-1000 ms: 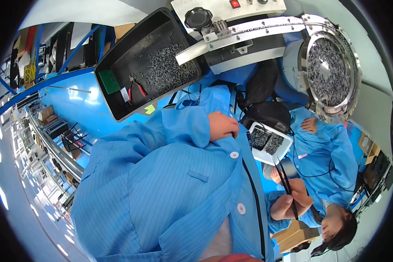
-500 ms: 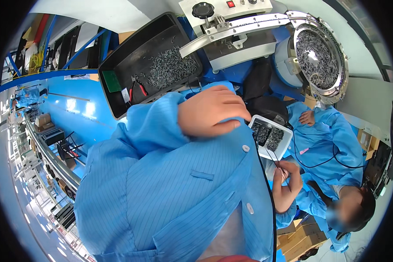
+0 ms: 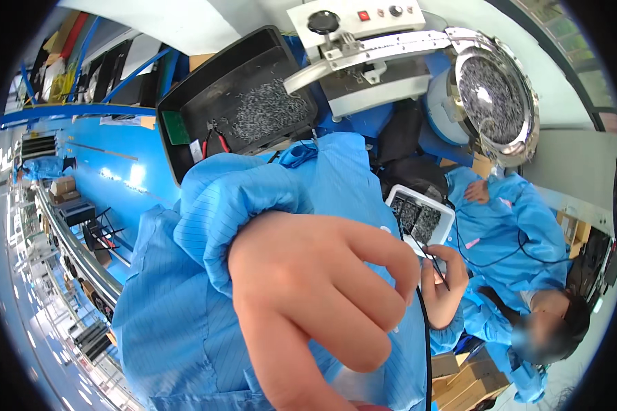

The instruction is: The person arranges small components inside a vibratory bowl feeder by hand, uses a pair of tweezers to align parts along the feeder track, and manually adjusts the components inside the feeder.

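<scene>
My left hand is raised large in front of my blue smock, its back toward me. The fingers are loosely bent and apart, with one reaching down past the lower edge; nothing shows in them, though the palm is hidden. At the right, beyond the smock's edge, my right hand pinches dark tweezers between thumb and finger. The tweezers lean toward a white tray, just above that hand. Small dark metal parts fill the tray's two compartments.
Ahead, a black bin holds a heap of metal pins and red-handled pliers. A metal feeder track runs from a round bowl feeder to the bin. A co-worker in blue sits at right, above cardboard boxes.
My left hand has left my chest and come down and closer, looking much larger, with fingers more bent. My right hand still pinches the tweezers by the tray, their tips now less visible.
</scene>
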Demonstrator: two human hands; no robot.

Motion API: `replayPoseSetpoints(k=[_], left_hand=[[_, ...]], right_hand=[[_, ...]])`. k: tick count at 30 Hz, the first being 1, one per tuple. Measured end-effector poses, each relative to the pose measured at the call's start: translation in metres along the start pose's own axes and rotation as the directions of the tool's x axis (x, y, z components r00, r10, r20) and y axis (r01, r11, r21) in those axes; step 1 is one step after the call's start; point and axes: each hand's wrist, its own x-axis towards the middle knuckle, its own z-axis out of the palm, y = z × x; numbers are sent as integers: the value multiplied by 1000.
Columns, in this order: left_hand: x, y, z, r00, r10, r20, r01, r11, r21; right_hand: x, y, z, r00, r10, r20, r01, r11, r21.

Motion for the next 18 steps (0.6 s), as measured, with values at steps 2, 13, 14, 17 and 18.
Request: replayPoseSetpoints(k=[2,13,14,17,18], left_hand=[[3,15,-2,1000,13,27,-15,996,93],[-57,113,-68,918,338,-206,39,440,897],[-85,107,-80,946,185,-266,213,266,940],[-193,110,-101,828,-217,-516,532,15,847],[-240,118,-100,725,-265,-636,645,-62,762]], right_hand=[[-6,-6,1,998,56,23,-57,998,18],[-28,47,44,935,-135,327,129,991,38],[-25,50,50,929,-141,342,121,989,80],[-7,53,50,842,0,539,-68,992,106],[-3,36,55,832,-24,554,0,999,43]])
